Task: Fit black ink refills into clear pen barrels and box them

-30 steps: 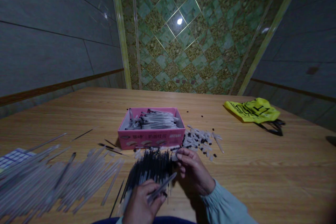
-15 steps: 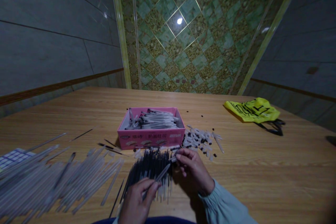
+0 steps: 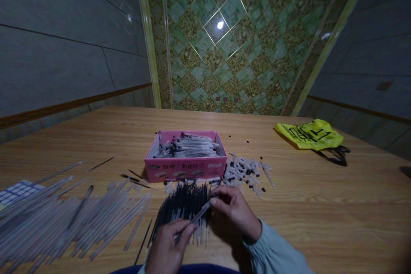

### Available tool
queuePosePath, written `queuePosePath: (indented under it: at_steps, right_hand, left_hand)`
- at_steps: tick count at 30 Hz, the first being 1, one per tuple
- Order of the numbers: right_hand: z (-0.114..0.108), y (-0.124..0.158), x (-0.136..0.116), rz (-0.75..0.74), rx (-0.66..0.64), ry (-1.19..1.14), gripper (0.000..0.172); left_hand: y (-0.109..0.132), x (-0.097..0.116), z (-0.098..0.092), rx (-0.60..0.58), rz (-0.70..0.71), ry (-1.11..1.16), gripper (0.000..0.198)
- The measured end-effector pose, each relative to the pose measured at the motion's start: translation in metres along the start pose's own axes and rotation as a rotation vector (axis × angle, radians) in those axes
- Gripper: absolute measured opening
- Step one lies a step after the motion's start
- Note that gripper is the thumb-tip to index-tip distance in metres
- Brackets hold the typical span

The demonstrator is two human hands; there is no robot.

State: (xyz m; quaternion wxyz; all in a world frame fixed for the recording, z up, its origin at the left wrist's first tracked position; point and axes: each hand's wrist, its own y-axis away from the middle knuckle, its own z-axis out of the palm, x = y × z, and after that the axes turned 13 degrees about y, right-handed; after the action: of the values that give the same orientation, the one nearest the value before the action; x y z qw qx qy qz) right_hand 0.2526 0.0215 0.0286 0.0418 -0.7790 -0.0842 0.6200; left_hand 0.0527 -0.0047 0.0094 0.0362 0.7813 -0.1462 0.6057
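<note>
My left hand (image 3: 169, 242) is closed around a clear pen (image 3: 196, 218), which slants up to the right. The fingers of my right hand (image 3: 236, 210) pinch a small translucent pen cap (image 3: 206, 206) at the pen's upper end. Cap and pen meet there; how far the cap sits over the tip is partly hidden by the fingers. Beneath both hands lies a pile of black pen refills (image 3: 178, 203). Beyond it stands a pink box (image 3: 186, 171) holding many pens (image 3: 195, 146). Loose caps (image 3: 240, 171) are heaped at the box's right side.
Many clear pen barrels (image 3: 105, 218) spread over the left of the wooden table (image 3: 321, 205). A checked cloth or paper (image 3: 19, 192) lies at the far left edge. A yellow bag (image 3: 310, 135) with black handles rests at the back right. Tiled walls enclose the table.
My right hand has moved slightly down and left, bringing the cap from just apart onto the pen's end. My left hand has stayed nearly still with the pen.
</note>
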Motion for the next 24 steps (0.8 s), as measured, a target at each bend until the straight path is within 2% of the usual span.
queuePosePath:
  at_steps: [7, 12, 18, 21, 24]
  right_hand:
    - [0.012, 0.005, 0.001, 0.053, 0.048, -0.009, 0.019]
    - [0.022, 0.009, 0.002, 0.15, 0.007, -0.116, 0.031]
    - [0.028, 0.012, 0.009, 0.206, 0.022, -0.229, 0.033]
    - [0.03, 0.013, 0.01, 0.222, 0.038, -0.259, 0.032]
    - [0.032, 0.011, 0.009, 0.24, 0.04, -0.278, 0.033]
  left_hand:
    - [0.001, 0.001, -0.003, 0.078, 0.147, -0.133, 0.031]
    - [0.003, -0.018, -0.004, 0.175, 0.243, -0.337, 0.024]
    - [0.009, -0.036, -0.003, 0.258, 0.411, -0.588, 0.024]
    - [0.01, -0.038, -0.002, 0.279, 0.434, -0.646, 0.025]
    - [0.008, -0.034, -0.002, 0.257, 0.393, -0.629, 0.024]
